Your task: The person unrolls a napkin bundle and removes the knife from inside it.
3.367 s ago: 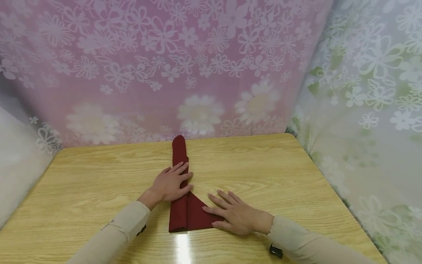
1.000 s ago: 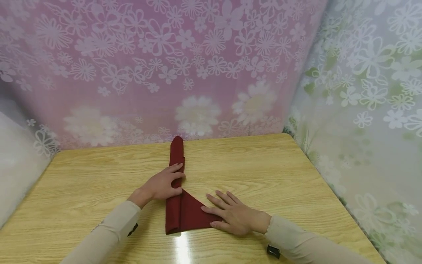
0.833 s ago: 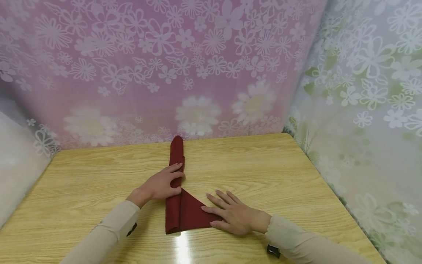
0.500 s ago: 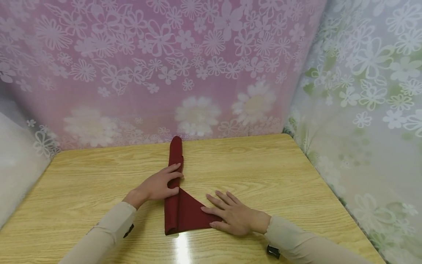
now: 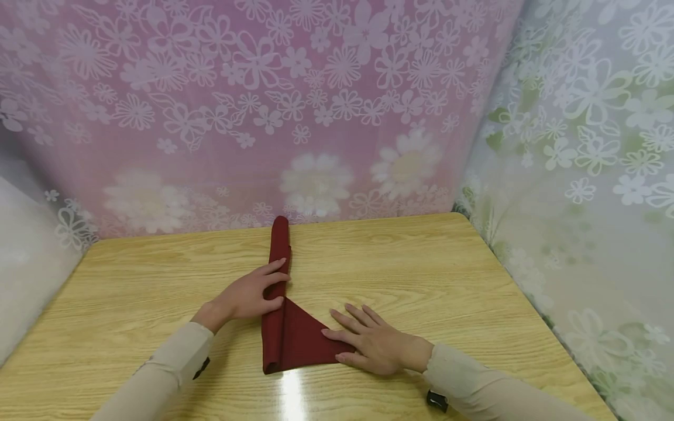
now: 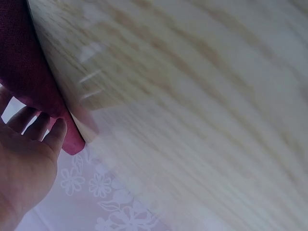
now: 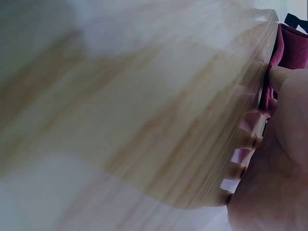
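A dark red cloth (image 5: 305, 341) lies on the table, its left side rolled into a long narrow strip that reaches the back edge. To the right of the strip, a flat triangular flap spreads out. Fingers bent over the strip's right edge, my left hand (image 5: 247, 297) holds it about midway. In the left wrist view, its fingertips are against the rolled cloth (image 6: 29, 62). My right hand (image 5: 381, 348) rests with spread fingers on the flap's right corner, thumb and index finger on the cloth. That corner is hidden under the hand.
The wood-grain table (image 5: 421, 263) runs back to a pink flowered curtain (image 5: 237, 117). A pale flowered curtain (image 5: 590, 204) flanks the right side, and white material (image 5: 31, 263) lines the left. A bright reflection shines near the front.
My left hand has shifted left and its fingers have bent more, taking the rolled strip with it. More of the triangular flap shows. The right hand has stayed in place.
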`<state>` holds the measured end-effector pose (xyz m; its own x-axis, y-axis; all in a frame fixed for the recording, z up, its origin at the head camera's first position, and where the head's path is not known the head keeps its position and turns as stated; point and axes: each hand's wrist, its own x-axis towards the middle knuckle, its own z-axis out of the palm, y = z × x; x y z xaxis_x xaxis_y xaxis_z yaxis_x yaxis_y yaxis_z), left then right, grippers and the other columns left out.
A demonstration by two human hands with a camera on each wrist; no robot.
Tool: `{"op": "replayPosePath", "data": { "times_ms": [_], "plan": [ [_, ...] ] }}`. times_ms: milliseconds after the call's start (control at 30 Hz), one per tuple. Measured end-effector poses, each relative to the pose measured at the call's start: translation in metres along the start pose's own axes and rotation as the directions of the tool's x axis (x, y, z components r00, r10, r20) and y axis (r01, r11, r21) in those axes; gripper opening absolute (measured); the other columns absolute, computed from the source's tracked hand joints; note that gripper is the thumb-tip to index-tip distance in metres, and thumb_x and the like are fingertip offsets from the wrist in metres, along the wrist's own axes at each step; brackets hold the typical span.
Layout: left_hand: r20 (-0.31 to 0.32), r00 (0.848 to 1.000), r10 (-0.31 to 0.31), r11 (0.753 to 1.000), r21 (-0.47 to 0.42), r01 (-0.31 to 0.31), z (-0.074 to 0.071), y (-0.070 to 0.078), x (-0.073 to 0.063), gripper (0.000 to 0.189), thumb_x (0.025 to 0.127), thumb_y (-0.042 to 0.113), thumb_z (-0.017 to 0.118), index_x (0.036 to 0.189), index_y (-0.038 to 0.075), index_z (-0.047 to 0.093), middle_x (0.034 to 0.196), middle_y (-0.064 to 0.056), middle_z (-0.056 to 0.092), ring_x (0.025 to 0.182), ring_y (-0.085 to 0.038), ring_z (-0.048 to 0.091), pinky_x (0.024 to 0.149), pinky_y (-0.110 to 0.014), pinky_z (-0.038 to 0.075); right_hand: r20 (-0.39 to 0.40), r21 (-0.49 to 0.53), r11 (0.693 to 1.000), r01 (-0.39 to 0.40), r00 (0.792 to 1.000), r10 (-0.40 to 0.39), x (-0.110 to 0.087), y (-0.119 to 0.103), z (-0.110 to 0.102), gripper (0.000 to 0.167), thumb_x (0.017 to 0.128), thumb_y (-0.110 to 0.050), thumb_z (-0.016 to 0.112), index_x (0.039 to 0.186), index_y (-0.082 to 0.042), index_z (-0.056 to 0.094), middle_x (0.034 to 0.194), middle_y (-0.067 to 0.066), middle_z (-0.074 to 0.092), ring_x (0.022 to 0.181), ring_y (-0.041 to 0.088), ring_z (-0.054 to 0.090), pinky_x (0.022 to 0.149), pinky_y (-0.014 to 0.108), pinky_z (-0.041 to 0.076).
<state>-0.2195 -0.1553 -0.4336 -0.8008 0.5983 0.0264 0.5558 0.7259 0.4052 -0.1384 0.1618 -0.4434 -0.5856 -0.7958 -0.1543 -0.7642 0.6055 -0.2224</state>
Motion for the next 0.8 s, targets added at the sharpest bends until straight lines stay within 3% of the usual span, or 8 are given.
{"op": "replayPosePath", "data": {
  "times_ms": [567, 800],
  "plan": [
    [-0.033, 0.999, 0.02, 0.999, 0.037, -0.018, -0.006, -0.006, -0.012, 0.047, 0.094, 0.041, 0.057, 0.134, 0.018, 0.057, 0.154, -0.008, 0.028, 0.135, -0.03, 0.035, 0.096, -0.051, 0.043, -0.004, 0.016, 1.0, 0.01, 1.0, -0.01, -0.001, 0.0, 0.001, 0.053, 0.104, -0.048, 0.026, 0.153, -0.029, 0.026, 0.159, 0.006, 0.009, 0.144, 0.034, 0.004, 0.112, 0.056, 0.009],
    [-0.066, 0.998, 0.008, 0.993, 0.114, 0.0, -0.004, -0.006, -0.015, 0.061, 0.092, 0.062, 0.046, 0.136, 0.021, 0.056, 0.154, -0.006, 0.029, 0.134, -0.03, 0.036, 0.1, -0.051, 0.039, 0.001, 0.016, 1.0, 0.004, 1.0, -0.004, -0.001, 0.0, -0.001, 0.053, 0.103, -0.048, 0.026, 0.153, -0.029, 0.026, 0.159, 0.007, 0.009, 0.144, 0.033, 0.004, 0.113, 0.056, 0.008]
  ]
}}
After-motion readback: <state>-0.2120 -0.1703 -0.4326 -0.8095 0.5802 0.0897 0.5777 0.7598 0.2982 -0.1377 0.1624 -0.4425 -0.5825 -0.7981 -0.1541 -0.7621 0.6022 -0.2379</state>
